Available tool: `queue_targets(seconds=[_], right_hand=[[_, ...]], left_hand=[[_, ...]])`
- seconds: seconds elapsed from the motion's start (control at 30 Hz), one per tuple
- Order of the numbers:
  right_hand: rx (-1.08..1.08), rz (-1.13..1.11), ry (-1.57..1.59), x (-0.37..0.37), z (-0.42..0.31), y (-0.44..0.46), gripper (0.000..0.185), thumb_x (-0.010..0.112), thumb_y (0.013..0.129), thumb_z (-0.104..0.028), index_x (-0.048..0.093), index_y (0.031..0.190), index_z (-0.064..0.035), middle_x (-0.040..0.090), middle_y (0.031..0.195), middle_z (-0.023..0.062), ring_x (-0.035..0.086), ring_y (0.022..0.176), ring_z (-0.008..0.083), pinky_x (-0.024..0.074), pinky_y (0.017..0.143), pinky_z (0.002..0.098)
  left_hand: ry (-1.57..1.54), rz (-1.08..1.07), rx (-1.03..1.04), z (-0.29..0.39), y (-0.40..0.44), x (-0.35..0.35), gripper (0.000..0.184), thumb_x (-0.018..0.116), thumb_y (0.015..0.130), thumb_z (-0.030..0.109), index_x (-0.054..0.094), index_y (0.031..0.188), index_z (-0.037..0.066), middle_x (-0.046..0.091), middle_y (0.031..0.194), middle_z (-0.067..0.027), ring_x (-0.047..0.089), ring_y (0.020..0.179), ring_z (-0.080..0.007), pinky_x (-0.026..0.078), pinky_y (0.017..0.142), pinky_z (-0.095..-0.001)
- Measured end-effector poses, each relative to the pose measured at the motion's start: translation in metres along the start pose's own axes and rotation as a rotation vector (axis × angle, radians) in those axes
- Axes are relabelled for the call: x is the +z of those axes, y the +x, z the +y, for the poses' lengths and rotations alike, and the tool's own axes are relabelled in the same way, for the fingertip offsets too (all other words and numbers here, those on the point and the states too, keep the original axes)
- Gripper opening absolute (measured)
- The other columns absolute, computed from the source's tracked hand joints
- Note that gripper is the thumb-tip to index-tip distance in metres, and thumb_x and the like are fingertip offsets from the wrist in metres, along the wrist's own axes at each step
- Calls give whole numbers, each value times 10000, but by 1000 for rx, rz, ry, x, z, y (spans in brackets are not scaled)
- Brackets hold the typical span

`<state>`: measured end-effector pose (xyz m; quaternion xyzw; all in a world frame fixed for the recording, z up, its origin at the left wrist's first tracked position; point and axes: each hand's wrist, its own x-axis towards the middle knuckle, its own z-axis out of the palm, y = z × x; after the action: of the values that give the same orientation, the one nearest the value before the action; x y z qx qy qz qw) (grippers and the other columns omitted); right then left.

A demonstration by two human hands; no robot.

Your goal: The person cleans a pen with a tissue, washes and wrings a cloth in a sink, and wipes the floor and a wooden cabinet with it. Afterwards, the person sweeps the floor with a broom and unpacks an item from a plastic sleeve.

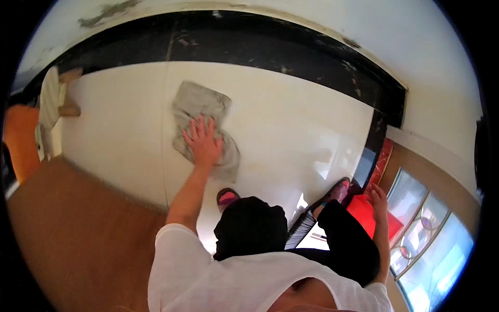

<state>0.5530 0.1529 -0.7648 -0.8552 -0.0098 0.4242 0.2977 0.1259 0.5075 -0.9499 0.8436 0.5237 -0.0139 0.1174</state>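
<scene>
My left hand (204,143) lies flat on a rumpled grey cloth (200,99), fingers spread, pressing it to the shiny cream tiled floor (270,119). The cloth extends beyond the fingertips and beside the wrist. Over on the right, my right hand (378,200) is raised beside my knee, its fingers loosely bent and apart, with nothing visible in it. Just beside that hand is a red dustpan-like object (366,216), partly hidden by my leg. A brush with black bristles (301,229) sits between my legs.
A black skirting band (223,39) runs along the scuffed white wall (332,15). At left are a brown surface (78,234), a pale furniture piece (49,104) and an orange object (21,140). A glass-paned door (426,229) stands at right. My slippered foot (227,197) is near the cloth.
</scene>
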Motion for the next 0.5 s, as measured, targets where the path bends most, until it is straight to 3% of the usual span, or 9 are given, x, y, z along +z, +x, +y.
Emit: queue_targets(seconds=[0.1, 0.2, 0.27, 0.4, 0.5], right_hand=[[-13, -10, 92, -11, 21, -7, 315, 466, 858, -185, 473, 1150, -66, 547, 1053, 56, 560, 886, 153, 463, 697, 275], [144, 83, 207, -14, 42, -16, 374, 463, 853, -199, 417, 1199, -62, 519, 1096, 82, 548, 897, 173, 463, 702, 289], [159, 104, 250, -13, 47, -21, 378, 465, 853, -201, 416, 1199, -56, 518, 1098, 86, 547, 899, 177, 462, 709, 291], [134, 85, 291, -5, 46, -21, 359, 459, 856, -180, 432, 1189, -49, 530, 1092, 85, 548, 910, 177, 457, 738, 292], [137, 70, 253, -2, 41, -19, 353, 451, 863, -176, 429, 1188, -40, 525, 1105, 96, 545, 939, 194, 455, 750, 294]], left_hand=[[17, 118, -10, 11, 81, 9, 598, 520, 712, 327, 379, 1261, 137, 275, 1347, -125, 156, 1265, -345, 68, 971, -582], [32, 221, -31, 60, 145, 9, 572, 512, 725, 345, 394, 1250, 149, 281, 1346, -118, 164, 1265, -336, 80, 978, -566], [46, 157, 137, 115, 164, 11, 556, 516, 740, 347, 396, 1251, 165, 287, 1343, -108, 189, 1263, -314, 132, 973, -555], [-62, 112, 481, 235, 162, 32, 512, 512, 732, 348, 447, 1208, 171, 334, 1320, -95, 227, 1253, -294, 134, 979, -555], [-80, -77, 797, 307, 119, 53, 510, 464, 756, 365, 422, 1232, 185, 315, 1338, -63, 213, 1262, -272, 107, 1005, -528]])
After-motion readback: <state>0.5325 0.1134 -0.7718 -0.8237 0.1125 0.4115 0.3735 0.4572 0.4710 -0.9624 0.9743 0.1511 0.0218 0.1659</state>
